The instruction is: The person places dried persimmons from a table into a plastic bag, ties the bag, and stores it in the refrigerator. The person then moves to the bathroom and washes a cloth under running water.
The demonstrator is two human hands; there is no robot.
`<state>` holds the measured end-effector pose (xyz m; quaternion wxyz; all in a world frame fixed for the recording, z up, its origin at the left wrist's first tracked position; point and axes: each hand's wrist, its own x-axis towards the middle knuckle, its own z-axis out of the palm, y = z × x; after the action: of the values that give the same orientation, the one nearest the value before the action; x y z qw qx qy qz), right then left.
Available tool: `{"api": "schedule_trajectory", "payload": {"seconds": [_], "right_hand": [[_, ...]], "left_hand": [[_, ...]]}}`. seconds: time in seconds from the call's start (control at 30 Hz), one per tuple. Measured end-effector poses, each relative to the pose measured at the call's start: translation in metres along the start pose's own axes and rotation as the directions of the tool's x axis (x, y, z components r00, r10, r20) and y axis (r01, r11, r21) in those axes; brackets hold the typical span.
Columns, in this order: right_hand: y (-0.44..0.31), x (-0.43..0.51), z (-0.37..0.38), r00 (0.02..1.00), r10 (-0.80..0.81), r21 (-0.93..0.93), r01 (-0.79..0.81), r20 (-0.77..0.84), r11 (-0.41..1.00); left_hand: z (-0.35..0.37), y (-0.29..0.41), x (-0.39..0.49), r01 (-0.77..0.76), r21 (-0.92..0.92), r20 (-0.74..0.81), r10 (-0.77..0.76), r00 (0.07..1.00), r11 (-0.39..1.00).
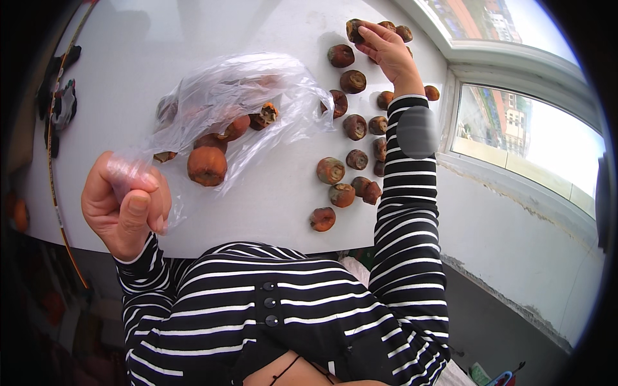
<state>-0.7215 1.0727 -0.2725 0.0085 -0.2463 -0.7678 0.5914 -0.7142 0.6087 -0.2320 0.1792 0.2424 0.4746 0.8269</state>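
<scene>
My left hand pinches the gathered rim of a clear plastic bag near the table's front edge. The bag lies on its side with several orange-brown persimmons inside. At its mouth rests a bright orange persimmon; behind it another shows its dried calyx. My right hand reaches to the far right and holds a dark, shrivelled persimmon between thumb and fingers. Several wrinkled persimmons stand spread below and beside that hand, among them a dark one and a pale-topped one. My right forearm may hide others.
The white table has its front edge against my body. Along its left side runs a thin yellow-and-black strip next to a dark bundled item. A window and a white wall bound the right side.
</scene>
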Motion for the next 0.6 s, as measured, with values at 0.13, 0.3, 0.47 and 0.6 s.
{"api": "schedule_trajectory", "payload": {"seconds": [0.13, 0.3, 0.47, 0.6], "right_hand": [[-0.002, -0.014, -0.009, 0.999, 0.030, 0.252, -0.039, 0.039, 0.967], [-0.002, -0.025, -0.014, 0.995, -0.015, 0.389, -0.026, 0.103, 0.921], [0.001, -0.020, 0.001, 0.998, -0.066, 0.209, 0.068, -0.014, 0.976], [0.013, -0.008, 0.023, 0.964, -0.231, -0.364, 0.171, -0.129, 0.916]], "left_hand": [[0.002, 0.000, 0.000, 0.001, 0.015, -0.002, -0.001, 1.000, 1.000], [0.003, 0.000, 0.000, 0.003, 0.019, 0.002, -0.003, 1.000, 1.000], [0.001, -0.001, -0.001, 0.000, 0.030, 0.005, -0.001, 1.000, 1.000], [0.002, -0.003, 0.000, -0.015, 0.032, 0.002, 0.014, 1.000, 0.999]]}}
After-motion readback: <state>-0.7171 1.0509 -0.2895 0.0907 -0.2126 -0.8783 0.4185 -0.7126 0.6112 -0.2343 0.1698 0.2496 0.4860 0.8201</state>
